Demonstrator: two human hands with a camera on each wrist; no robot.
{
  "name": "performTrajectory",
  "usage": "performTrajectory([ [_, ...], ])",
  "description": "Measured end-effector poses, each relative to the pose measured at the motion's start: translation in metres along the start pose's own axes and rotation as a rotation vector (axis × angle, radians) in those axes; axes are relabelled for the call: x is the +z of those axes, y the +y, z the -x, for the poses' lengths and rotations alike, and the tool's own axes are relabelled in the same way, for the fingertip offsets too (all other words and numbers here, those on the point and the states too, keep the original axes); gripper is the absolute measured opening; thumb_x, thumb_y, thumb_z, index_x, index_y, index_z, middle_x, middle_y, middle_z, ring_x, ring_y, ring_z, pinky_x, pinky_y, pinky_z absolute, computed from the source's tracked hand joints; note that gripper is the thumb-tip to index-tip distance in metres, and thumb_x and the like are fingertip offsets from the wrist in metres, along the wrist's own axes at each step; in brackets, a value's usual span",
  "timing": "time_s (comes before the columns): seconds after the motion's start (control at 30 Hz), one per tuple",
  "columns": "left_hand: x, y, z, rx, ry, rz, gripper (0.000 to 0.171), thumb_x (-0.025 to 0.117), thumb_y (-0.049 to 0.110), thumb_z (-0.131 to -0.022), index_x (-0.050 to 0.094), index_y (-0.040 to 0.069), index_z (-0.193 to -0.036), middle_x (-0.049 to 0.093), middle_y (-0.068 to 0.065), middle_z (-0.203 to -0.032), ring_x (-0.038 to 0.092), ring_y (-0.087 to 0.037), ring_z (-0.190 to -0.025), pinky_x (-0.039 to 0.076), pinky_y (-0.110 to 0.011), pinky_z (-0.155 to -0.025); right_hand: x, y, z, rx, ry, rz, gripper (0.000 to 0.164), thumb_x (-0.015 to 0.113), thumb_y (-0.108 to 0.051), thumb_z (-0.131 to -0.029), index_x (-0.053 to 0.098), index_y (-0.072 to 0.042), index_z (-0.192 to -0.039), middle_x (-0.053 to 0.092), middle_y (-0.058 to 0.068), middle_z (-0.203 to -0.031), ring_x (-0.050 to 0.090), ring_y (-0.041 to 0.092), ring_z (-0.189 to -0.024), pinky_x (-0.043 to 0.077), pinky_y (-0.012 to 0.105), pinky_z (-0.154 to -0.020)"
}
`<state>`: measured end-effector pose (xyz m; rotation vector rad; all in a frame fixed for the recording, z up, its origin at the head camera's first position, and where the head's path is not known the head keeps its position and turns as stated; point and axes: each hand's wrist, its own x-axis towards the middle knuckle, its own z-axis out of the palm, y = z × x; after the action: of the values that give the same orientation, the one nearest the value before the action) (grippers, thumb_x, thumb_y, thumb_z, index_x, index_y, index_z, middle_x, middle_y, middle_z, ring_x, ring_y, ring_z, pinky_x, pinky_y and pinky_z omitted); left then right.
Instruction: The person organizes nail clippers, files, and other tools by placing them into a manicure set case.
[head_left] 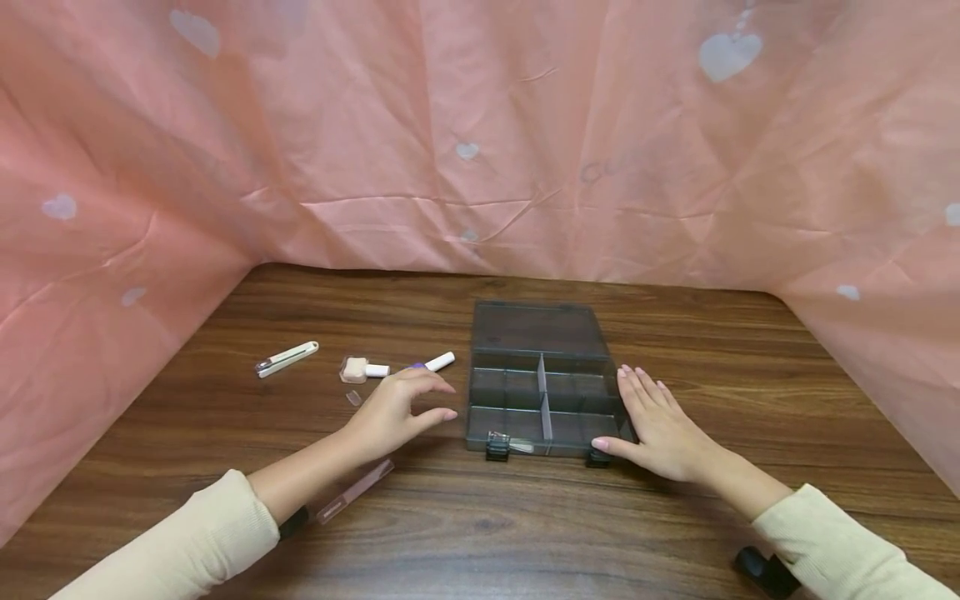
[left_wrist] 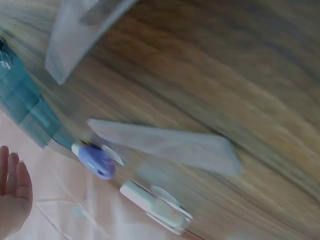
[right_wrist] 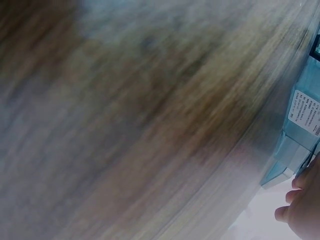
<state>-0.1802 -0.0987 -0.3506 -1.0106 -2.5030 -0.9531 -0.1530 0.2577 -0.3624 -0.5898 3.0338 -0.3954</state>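
Note:
A dark translucent divided box [head_left: 506,379] lies on the table with its lid folded back. My right hand [head_left: 663,429] rests along its right side, fingers straight and thumb at the front right corner by a black latch [head_left: 597,458]. My left hand [head_left: 397,412] hovers left of the box, fingers loosely bent, with nothing between finger and thumb. Just behind it lies a purple bottle with a white cap [head_left: 441,362], partly hidden by the hand. A small metal and white item [head_left: 519,447] sits in the front left compartment.
Left of the box are a nail polish bottle [head_left: 355,369], a white nail clipper [head_left: 287,359] and a small clear piece [head_left: 353,398]. A slim pinkish strip [head_left: 356,492] lies beside my left forearm. Pink curtain [head_left: 465,108] encloses the table's back and sides.

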Motion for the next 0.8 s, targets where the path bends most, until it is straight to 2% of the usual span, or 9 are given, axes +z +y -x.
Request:
performTrajectory([
  [0.13,-0.008,-0.008,0.007,0.0,0.049,0.001,0.024,0.076,0.015,-0.075,0.069,0.004,-0.095,0.069,-0.006,-0.093,0.064,-0.02,-0.09,0.052,-0.035,-0.08,0.001,-0.001,-0.002,-0.003,-0.005,-0.001,0.099,0.054,-0.058,-0.084,0.013,0.009,-0.144,0.012,0.028,-0.152,0.01,0.045,-0.14,0.011,0.059,-0.111],
  [0.23,-0.014,-0.014,0.012,-0.041,0.064,0.015,0.025,0.076,0.014,-0.075,0.069,0.003,-0.096,0.068,-0.007,-0.095,0.062,-0.022,-0.086,0.052,-0.031,-0.07,0.001,-0.002,-0.003,-0.005,-0.008,0.002,0.099,0.054,-0.058,-0.084,0.013,0.009,-0.144,0.012,0.028,-0.151,0.01,0.045,-0.139,0.011,0.06,-0.11],
  [0.37,-0.022,-0.025,0.018,-0.076,0.073,0.003,0.026,0.077,0.015,-0.074,0.069,0.004,-0.097,0.069,-0.006,-0.097,0.062,-0.021,-0.088,0.052,-0.032,-0.068,0.0,-0.003,-0.004,-0.008,-0.008,0.002,0.099,0.055,-0.057,-0.084,0.013,0.01,-0.144,0.013,0.029,-0.151,0.011,0.045,-0.139,0.012,0.06,-0.11],
  [0.43,-0.025,-0.032,0.021,-0.065,0.09,-0.015,0.026,0.077,0.014,-0.074,0.069,0.004,-0.096,0.069,-0.005,-0.096,0.063,-0.021,-0.09,0.052,-0.034,-0.07,0.0,-0.003,-0.004,-0.012,-0.002,0.005,0.099,0.055,-0.057,-0.084,0.013,0.01,-0.144,0.013,0.029,-0.151,0.011,0.045,-0.139,0.012,0.06,-0.11],
  [0.53,-0.03,-0.042,0.027,-0.066,0.123,-0.023,0.025,0.078,0.012,-0.072,0.069,0.004,-0.095,0.07,-0.007,-0.094,0.062,-0.021,-0.079,0.052,-0.032,-0.061,0.0,-0.003,-0.004,-0.019,0.004,0.004,0.099,0.055,-0.057,-0.084,0.014,0.01,-0.144,0.014,0.03,-0.15,0.012,0.045,-0.139,0.013,0.06,-0.109],
  [0.57,-0.031,-0.045,0.029,-0.068,0.137,-0.03,0.026,0.079,0.011,-0.071,0.069,0.004,-0.094,0.07,-0.008,-0.094,0.062,-0.022,-0.079,0.053,-0.033,-0.065,0.0,-0.003,-0.004,-0.017,0.005,0.005,0.099,0.055,-0.057,-0.084,0.014,0.01,-0.144,0.014,0.03,-0.15,0.012,0.045,-0.139,0.012,0.06,-0.11],
  [0.67,-0.035,-0.051,0.036,-0.072,0.176,-0.055,0.027,0.08,0.009,-0.069,0.07,0.003,-0.093,0.07,-0.009,-0.093,0.062,-0.022,-0.078,0.053,-0.033,-0.062,0.0,-0.003,-0.005,-0.019,0.006,0.003,0.099,0.055,-0.057,-0.084,0.015,0.01,-0.143,0.014,0.03,-0.15,0.012,0.046,-0.139,0.013,0.061,-0.109],
  [0.77,-0.038,-0.056,0.04,-0.065,0.209,-0.099,0.028,0.081,0.009,-0.066,0.07,0.003,-0.091,0.07,-0.008,-0.091,0.063,-0.022,-0.082,0.052,-0.036,-0.067,0.0,-0.002,-0.006,-0.014,0.004,0.007,0.098,0.055,-0.057,-0.084,0.015,0.01,-0.143,0.014,0.029,-0.151,0.011,0.046,-0.139,0.012,0.061,-0.11],
  [0.8,-0.039,-0.058,0.041,-0.066,0.213,-0.109,0.028,0.081,0.008,-0.066,0.07,0.003,-0.091,0.07,-0.008,-0.091,0.063,-0.022,-0.08,0.051,-0.035,-0.062,0.0,-0.002,-0.006,-0.013,0.001,0.006,0.098,0.055,-0.057,-0.084,0.015,0.01,-0.143,0.013,0.029,-0.151,0.011,0.046,-0.139,0.012,0.06,-0.11],
])
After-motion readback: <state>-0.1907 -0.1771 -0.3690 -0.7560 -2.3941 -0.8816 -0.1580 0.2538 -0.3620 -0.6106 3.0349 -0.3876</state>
